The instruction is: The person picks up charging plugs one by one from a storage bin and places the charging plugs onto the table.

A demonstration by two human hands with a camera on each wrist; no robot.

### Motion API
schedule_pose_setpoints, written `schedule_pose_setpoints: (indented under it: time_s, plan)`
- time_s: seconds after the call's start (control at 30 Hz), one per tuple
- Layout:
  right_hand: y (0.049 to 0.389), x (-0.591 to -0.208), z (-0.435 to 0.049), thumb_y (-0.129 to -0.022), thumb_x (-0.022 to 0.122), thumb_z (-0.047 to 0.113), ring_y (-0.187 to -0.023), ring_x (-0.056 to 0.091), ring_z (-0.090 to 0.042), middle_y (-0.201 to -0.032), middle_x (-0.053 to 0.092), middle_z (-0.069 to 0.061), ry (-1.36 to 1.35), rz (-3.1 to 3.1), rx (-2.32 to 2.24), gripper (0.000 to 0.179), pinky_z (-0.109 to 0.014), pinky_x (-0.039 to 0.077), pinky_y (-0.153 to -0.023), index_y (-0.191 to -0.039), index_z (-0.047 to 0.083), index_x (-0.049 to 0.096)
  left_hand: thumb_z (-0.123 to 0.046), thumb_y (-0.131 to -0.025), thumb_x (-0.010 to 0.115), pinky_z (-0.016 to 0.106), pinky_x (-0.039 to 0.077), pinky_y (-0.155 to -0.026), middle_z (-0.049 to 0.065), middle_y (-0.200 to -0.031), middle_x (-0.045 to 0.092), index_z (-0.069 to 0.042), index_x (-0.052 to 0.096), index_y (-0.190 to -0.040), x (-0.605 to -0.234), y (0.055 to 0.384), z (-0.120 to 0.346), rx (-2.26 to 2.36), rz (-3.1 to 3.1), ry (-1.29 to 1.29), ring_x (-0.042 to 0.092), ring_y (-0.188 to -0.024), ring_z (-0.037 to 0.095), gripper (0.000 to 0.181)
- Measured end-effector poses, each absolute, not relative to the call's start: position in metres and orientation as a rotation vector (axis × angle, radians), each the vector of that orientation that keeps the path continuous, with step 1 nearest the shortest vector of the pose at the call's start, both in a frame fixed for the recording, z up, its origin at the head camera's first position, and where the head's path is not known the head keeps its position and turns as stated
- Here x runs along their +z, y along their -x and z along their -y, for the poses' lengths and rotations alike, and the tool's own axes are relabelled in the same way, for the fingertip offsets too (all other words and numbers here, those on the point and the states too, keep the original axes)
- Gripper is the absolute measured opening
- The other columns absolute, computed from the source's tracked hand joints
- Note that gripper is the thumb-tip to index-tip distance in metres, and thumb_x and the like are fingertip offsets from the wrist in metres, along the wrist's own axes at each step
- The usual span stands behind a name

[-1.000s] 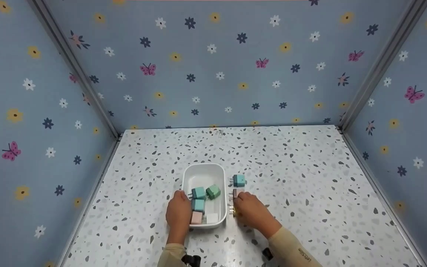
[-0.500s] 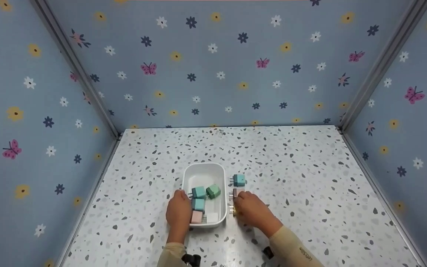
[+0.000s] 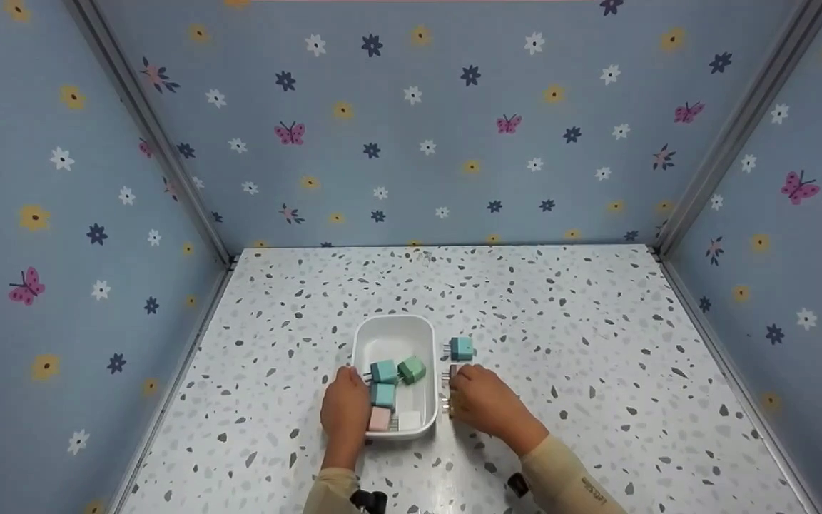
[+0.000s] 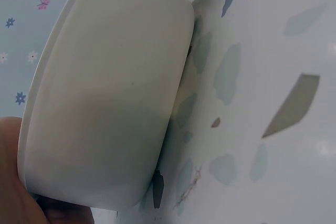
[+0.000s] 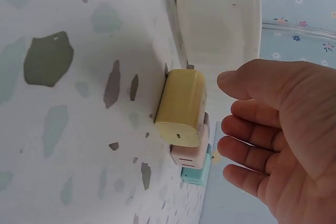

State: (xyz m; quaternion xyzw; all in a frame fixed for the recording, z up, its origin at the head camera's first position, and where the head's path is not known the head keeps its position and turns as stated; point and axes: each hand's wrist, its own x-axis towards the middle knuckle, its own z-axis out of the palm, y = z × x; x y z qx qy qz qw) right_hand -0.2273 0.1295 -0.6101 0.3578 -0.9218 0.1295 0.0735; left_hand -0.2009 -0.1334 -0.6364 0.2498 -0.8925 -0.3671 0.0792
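Note:
My left hand (image 3: 344,408) grips the near left rim of a white plastic tub (image 3: 391,338); its outer wall fills much of the left wrist view. Inside lie plug-in chargers: two teal ones (image 3: 384,371), a green one (image 3: 412,369), a pink one (image 3: 379,418) and a white one (image 3: 409,420). To the tub's right, three more stand in a row, prongs toward it: teal (image 3: 462,348), pink (image 5: 189,156) and yellow (image 5: 181,103). Over the pink and yellow ones hovers my right hand (image 3: 486,403). In the right wrist view its fingers are loosely bent, with nothing between them.
The speckled white tabletop (image 3: 582,343) spreads around the tub. Blue flowered panels (image 3: 411,121) close it in at the back and both sides, joined by grey metal posts (image 3: 150,135). Black straps or mounts (image 3: 369,501) sit by both wrists.

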Motion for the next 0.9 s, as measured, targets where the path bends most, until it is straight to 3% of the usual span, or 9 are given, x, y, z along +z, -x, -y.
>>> schedule_pose_setpoints:
  time_s: [0.17, 0.33, 0.9]
  plan:
    - [0.226, -0.601, -0.127, -0.085, 0.075, 0.011, -0.088, 0.063, -0.02, -0.1, 0.067, -0.004, -1.087, 2.722, 0.427, 0.023, -0.038, 0.054, -0.082, -0.107, 0.005, 0.073, -0.033, -0.111, 0.038, 0.041, 0.041, -0.061, 0.011, -0.086, 0.068, -0.008, 0.064, -0.108, -0.635, 0.2, 0.133, -1.103, 2.668, -0.748, 0.063, -0.074, 0.028, 0.036]
    - [0.223, -0.591, -0.125, -0.084, 0.079, 0.016, -0.099, 0.064, -0.022, -0.109, 0.066, -0.005, -1.087, 2.761, 0.469, 0.032, -0.041, 0.053, -0.092, -0.114, 0.006, 0.072, -0.034, -0.111, 0.038, 0.04, 0.041, -0.061, 0.011, -0.087, 0.068, -0.007, 0.064, -0.112, -0.635, 0.201, 0.133, -1.122, 2.675, -0.764, 0.061, -0.073, 0.026, 0.037]
    - [0.217, -0.574, -0.112, -0.084, 0.082, 0.021, -0.103, 0.062, -0.022, -0.111, 0.065, -0.005, -1.178, 2.714, 0.379, 0.038, -0.039, 0.051, -0.094, -0.117, 0.008, 0.07, -0.034, -0.111, 0.037, 0.042, 0.043, -0.062, 0.012, -0.089, 0.069, -0.008, 0.064, -0.112, -0.637, 0.202, 0.133, -1.13, 2.665, -0.761, 0.063, -0.074, 0.027, 0.037]
